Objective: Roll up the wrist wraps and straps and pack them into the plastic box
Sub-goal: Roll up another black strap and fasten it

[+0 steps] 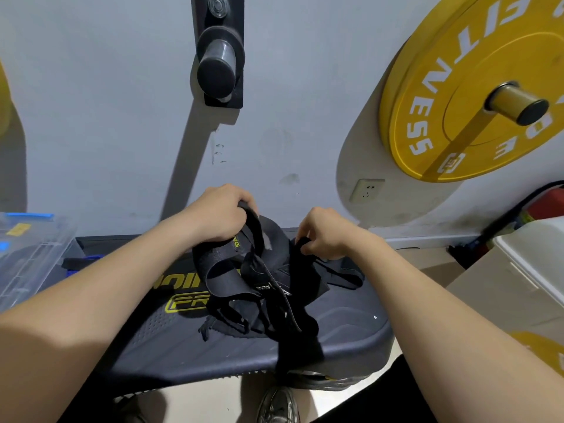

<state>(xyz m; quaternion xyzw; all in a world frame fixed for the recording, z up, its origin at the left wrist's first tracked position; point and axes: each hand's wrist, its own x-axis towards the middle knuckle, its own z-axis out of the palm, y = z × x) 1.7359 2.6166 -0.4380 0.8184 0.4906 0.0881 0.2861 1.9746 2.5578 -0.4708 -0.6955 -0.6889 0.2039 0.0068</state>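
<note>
- head view: a big dark bench (351,331) stands by the wall.
- a clear plastic box (27,254) sits left of the bench.
- black straps (262,288) lie in a tangled pile on the bench.
- left hand (213,215) curls its fingers round one strap loop.
- right hand (323,233) pinches another strap.

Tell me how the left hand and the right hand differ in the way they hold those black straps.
The left hand wraps its fingers round a broad band with yellow lettering; the right hand pinches a strap fold at its fingertips. The left hand is on the side of the clear plastic box, the right hand on that of the yellow plate. Both hold parts of one tangle of black straps on the dark platform.
</note>
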